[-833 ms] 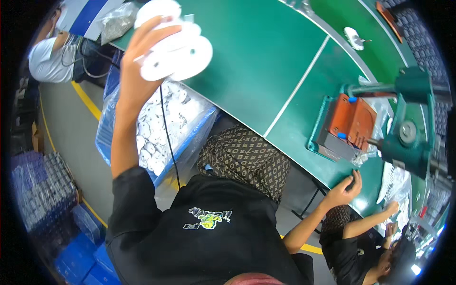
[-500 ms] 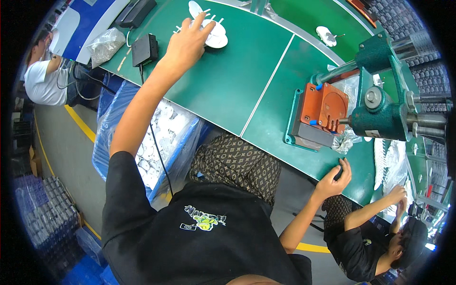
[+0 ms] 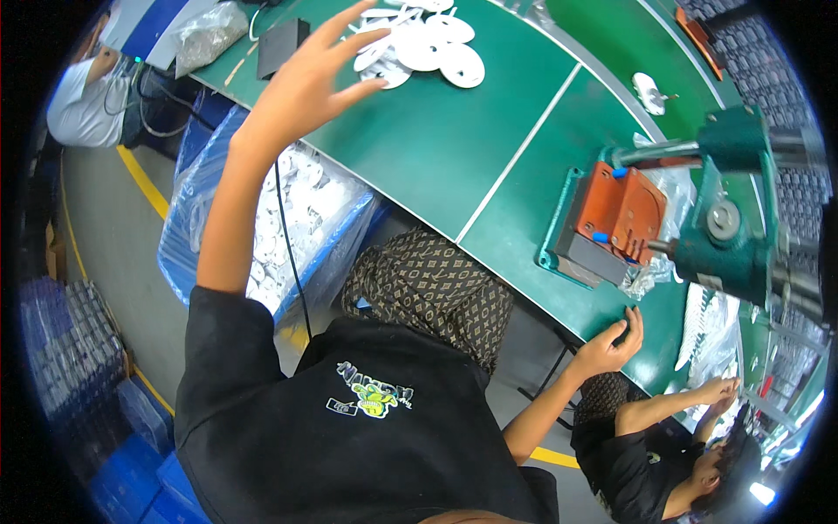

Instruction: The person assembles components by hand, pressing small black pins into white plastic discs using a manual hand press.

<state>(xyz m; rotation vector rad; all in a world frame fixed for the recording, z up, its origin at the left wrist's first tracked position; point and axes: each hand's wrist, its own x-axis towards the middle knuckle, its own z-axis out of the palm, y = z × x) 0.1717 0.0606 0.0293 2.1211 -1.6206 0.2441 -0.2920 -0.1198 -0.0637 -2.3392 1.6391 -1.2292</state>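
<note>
My left hand (image 3: 305, 83) is open over the green tabletop, fingers spread, beside a heap of white round plastic discs (image 3: 462, 65). Some of the discs have thin prongs, and the fingers hide the heap's left side. Nothing shows in this hand. My right hand (image 3: 608, 348) is at the table's near edge, its fingers curled round a small black object (image 3: 621, 333) that is mostly hidden. Beyond it, an orange fixture (image 3: 600, 199) on a dark block sits under a green press (image 3: 724, 223).
A blue bin (image 3: 325, 260) lined with plastic holds many white parts below my left forearm. A black box (image 3: 281, 48) and a clear bag (image 3: 209, 37) lie at far left. One white part (image 3: 648, 93) rests beyond the table. A co-worker's hands (image 3: 717, 393) are at right.
My left hand has moved left off the white discs and its fingers have spread, so more of the heap shows. My right hand stays curled near the table edge. The whole view has shifted slightly.
</note>
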